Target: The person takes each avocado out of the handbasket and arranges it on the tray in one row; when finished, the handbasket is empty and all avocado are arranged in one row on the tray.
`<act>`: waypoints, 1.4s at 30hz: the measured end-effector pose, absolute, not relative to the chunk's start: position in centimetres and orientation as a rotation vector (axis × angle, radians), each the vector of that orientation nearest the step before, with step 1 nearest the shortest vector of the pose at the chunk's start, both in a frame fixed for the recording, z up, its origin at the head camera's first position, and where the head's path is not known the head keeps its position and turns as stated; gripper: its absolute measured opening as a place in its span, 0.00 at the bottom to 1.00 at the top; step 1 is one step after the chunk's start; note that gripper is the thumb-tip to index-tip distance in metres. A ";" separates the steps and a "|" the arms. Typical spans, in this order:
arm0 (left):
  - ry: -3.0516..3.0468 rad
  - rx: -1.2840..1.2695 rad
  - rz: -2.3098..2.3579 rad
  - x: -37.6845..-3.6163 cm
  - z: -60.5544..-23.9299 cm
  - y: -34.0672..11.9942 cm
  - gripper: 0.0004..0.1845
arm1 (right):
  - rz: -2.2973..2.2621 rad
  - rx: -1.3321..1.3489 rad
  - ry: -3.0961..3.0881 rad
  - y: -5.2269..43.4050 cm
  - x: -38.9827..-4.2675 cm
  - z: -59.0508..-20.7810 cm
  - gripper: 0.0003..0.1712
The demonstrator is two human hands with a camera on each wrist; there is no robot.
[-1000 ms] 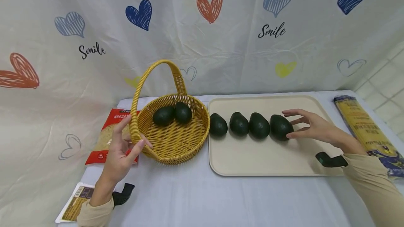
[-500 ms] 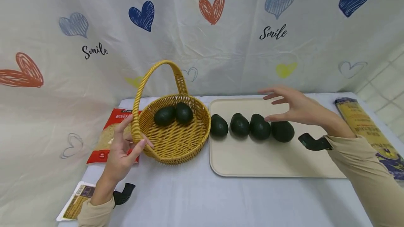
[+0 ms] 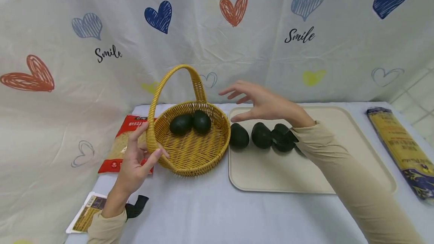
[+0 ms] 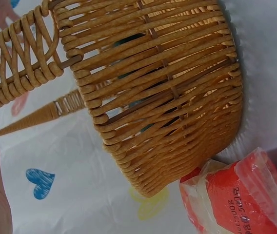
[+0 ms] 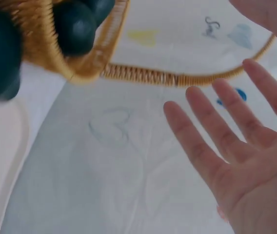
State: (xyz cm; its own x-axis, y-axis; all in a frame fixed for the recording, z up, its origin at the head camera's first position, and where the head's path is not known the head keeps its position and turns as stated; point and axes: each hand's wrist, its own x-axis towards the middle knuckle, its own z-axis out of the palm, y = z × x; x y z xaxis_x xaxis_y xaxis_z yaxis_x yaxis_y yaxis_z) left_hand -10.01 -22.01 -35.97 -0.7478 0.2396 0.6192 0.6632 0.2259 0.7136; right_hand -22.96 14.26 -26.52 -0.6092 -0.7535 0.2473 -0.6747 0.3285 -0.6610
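2 dark green avocados [image 3: 190,122] lie inside the round yellow wicker basket [image 3: 190,157] on the surface, beside the cream tray [image 3: 271,172]. The left hand [image 3: 135,161] grips the base of the basket's arched handle. The right hand [image 3: 261,102] hovers, fingers spread and empty, above the 3 avocados [image 3: 261,135] on the tray.

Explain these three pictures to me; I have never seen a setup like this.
A person works with bare hands and wears three cameras: one on the head, one on each wrist. In the head view, the left hand grips the wicker basket where handle meets rim; it holds two avocados. The right hand hovers open, holding nothing, above a beige tray with more avocados. The left wrist view shows the basket's side, the right wrist view an open palm.
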 end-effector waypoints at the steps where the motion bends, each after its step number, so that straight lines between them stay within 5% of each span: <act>1: -2.134 -0.826 -1.528 -10.0 -35.9 -22.0 0.45 | -1.153 -1.354 2.452 13.6 -23.2 -26.5 0.39; 20: -2.172 -0.777 -1.512 -9.5 -35.8 -22.2 0.46 | -1.042 -1.273 2.377 5.8 -27.1 -31.8 0.37; 42: -2.174 -0.794 -1.538 -9.7 -35.6 -22.1 0.46 | -0.966 -1.010 2.371 2.0 -29.1 -33.6 0.39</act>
